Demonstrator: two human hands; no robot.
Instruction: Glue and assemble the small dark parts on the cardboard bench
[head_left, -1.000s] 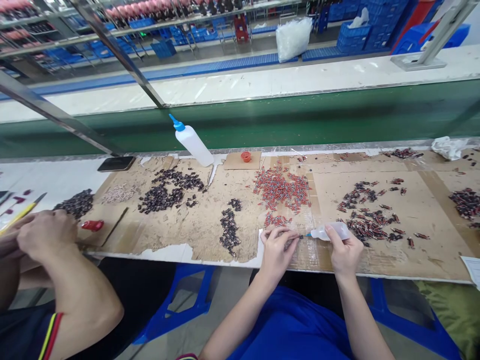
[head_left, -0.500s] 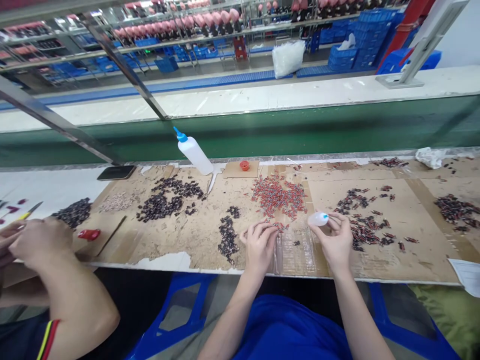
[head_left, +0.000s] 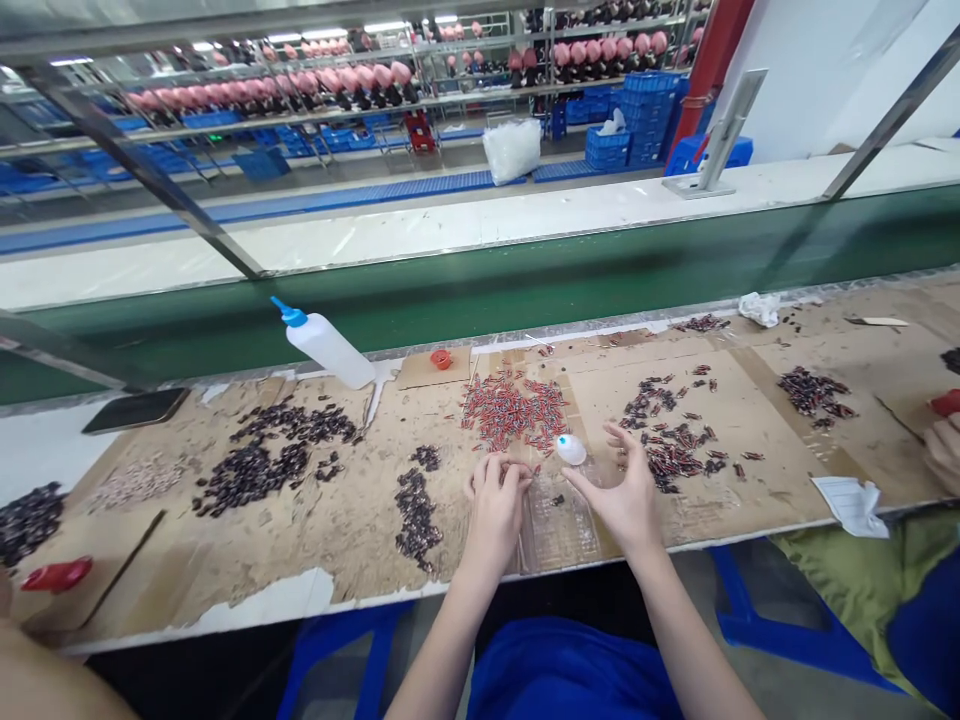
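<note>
My left hand (head_left: 495, 497) is curled in a pinch on the cardboard-covered bench (head_left: 750, 400), at the near edge of a pile of small red pieces (head_left: 510, 410); what it pinches is too small to make out. My right hand (head_left: 624, 490) hovers with fingers spread and nothing in it. A small clear squeeze bottle (head_left: 571, 449) with a blue tip stands just beyond its thumb, apart from the fingers. Scattered dark and red pieces (head_left: 671, 450) lie right of that hand.
A large white bottle with a blue nozzle (head_left: 328, 346) leans at the back by a red cap (head_left: 441, 358). Dark piles (head_left: 262, 465) (head_left: 416, 505) (head_left: 814, 390) lie around. A green conveyor belt (head_left: 525, 280) runs behind. A co-worker's hand (head_left: 943, 450) is at the right edge.
My right hand let go of the small squeeze bottle and spread its fingers. My left hand moved to the red pile's edge. The view swung right, taking the left co-worker's hands out of view.
</note>
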